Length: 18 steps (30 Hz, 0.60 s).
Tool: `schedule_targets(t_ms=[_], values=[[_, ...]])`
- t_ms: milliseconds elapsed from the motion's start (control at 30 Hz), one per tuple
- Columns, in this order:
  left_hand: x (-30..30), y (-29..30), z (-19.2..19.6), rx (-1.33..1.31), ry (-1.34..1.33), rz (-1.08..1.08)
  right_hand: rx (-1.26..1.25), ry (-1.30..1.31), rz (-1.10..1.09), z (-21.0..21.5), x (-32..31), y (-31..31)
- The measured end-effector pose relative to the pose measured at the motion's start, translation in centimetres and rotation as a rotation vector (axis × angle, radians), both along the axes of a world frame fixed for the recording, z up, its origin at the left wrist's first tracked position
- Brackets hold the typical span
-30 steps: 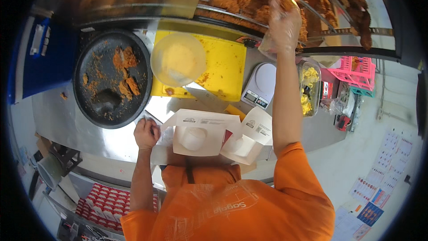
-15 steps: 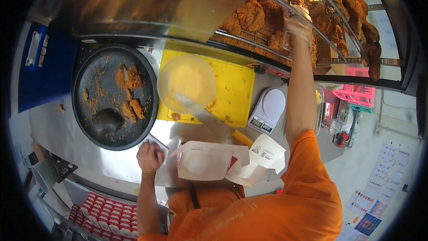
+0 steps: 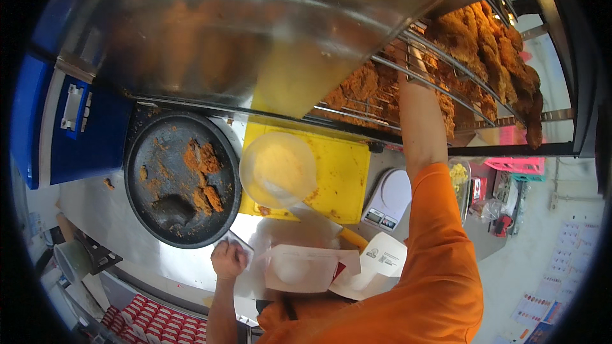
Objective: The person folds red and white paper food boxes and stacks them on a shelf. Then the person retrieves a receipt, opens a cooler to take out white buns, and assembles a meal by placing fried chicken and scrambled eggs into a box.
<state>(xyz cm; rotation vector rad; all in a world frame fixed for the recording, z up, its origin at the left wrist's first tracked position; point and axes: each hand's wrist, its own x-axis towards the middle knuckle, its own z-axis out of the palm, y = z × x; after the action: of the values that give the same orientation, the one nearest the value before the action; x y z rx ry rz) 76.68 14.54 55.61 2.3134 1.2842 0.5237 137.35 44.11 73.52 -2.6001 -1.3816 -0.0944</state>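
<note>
While fried chicken (image 3: 376, 86) hides the right hand, fingers stay unreadable.

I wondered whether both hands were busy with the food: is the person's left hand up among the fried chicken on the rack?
No, the left hand rests down on the steel counter beside the open paper box.

pan (image 3: 182, 178) left of cutting board (image 3: 341, 178), scale (image 3: 389, 199) right

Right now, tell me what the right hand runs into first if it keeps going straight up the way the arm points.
Most likely the fried chicken pieces on the wire rack. The right hand is already up at the rack's bars, though depth is unclear.
</note>
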Motion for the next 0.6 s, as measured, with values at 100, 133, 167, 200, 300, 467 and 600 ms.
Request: schedule_targets(t_ms=[100,133,167,200,300,467,600], values=[[-0.1,-0.3,0.3,-0.018,0.024,0.018,0.023,0.049,0.004,-1.5,-0.8,2.4],[0.0,-0.2,0.1,0.006,0.011,0.023,0.034,0.068,0.006,-1.8,-1.0,3.1],[0.3,-0.2,0.1,0.023,-0.006,0.028,0.046,0.083,0.01,-1.9,-1.2,3.5],[0.4,-0.1,0.2,0.04,-0.023,0.032,0.074,0.1,0.02,-1.8,-1.3,4.0],[0.0,-0.1,0.6,0.007,0.017,0.025,0.246,0.22,0.049,-2.0,-1.7,2.2],[0.3,-0.1,0.5,0.056,-0.025,0.031,0.605,0.602,0.106,-2.1,-3.3,-2.7],[0.2,-0.3,0.2,0.034,-0.003,0.026,0.902,0.876,0.124,-2.3,-5.4,-5.4]])
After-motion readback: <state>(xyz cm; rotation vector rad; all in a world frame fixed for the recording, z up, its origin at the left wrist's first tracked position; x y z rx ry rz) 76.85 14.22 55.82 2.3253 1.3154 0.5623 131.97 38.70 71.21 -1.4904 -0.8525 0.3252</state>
